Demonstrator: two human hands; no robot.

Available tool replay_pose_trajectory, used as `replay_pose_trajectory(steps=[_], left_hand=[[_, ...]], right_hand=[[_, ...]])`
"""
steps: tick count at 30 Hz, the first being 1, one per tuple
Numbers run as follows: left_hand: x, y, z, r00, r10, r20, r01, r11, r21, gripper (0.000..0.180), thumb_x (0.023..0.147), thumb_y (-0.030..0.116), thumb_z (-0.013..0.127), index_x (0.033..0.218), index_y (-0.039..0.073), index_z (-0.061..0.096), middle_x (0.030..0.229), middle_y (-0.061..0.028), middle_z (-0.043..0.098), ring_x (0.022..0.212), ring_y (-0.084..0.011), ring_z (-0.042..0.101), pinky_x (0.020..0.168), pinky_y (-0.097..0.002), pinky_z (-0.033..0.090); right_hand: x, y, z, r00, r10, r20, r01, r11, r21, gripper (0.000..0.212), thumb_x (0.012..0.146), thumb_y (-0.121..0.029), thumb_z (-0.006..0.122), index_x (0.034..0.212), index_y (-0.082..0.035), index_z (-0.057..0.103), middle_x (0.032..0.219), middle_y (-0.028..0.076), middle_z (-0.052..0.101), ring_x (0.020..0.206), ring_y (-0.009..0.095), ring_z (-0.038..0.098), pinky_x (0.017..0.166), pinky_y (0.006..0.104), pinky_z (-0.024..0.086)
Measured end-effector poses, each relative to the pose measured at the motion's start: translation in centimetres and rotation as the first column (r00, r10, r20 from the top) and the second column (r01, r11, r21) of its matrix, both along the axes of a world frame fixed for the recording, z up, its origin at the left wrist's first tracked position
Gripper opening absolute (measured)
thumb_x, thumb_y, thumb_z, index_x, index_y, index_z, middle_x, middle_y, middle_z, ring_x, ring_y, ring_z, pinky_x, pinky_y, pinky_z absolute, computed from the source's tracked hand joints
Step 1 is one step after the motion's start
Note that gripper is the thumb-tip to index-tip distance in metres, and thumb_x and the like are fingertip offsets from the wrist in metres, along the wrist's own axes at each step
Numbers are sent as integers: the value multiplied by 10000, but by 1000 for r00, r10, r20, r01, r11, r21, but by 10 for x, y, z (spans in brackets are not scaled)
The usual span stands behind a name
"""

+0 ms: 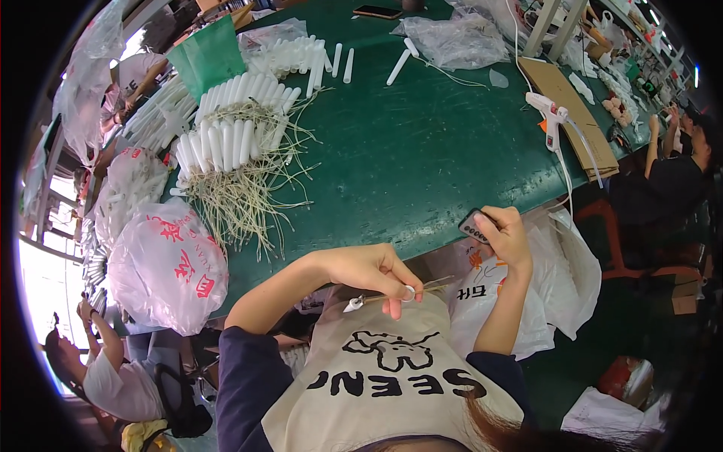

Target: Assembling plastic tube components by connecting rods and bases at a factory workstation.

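My right hand [509,239] is closed around a small black remote control [477,225] with rows of buttons, its thumb lying on the face. In front of my apron, my left hand [375,273] pinches a thin pale wire [437,284]. A small white piece with a metallic part [354,303] sticks out on the left side of that hand. Something small and white also shows at its fingertips, too small to make out. To the left on the table lies a pile of white tubes [226,143] with a tangle of pale wires [241,203] trailing from them.
The green table [392,151] curves ahead of me. A white glue gun [551,119] stands by flat cardboard [568,113] at the right. Filled plastic bags [167,267] hang over the left edge; white bags [553,279] lie right of my lap. Other people sit on both sides.
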State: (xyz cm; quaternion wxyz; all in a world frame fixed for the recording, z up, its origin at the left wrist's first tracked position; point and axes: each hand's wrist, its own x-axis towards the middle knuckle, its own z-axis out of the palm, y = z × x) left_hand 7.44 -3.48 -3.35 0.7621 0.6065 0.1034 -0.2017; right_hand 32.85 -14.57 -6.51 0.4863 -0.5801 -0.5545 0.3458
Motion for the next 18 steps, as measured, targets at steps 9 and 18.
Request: replay_pose_trajectory(steps=[9, 18], left_hand=[[2, -1, 4, 1000, -10, -11, 11, 1000, 24, 268, 884, 136, 575, 1067, -49, 639, 769, -125, 702, 693, -115, 656, 668, -244, 515], [-7, 9, 14, 988, 153, 33, -151, 987, -58, 262, 872, 137, 595, 1025, -69, 644, 736, -137, 690, 643, -140, 646, 658, -252, 502]], right_hand=[[-7, 59, -38, 666, -466, 582, 353, 885, 305, 324, 866, -282, 595, 694, -11, 552, 732, 131, 583, 763, 324, 550, 633, 428, 430], [-12, 69, -46, 602, -521, 605, 440, 849, 292, 249, 811, -253, 668, 880, -26, 590, 943, 113, 569, 936, 312, 491, 814, 409, 399]])
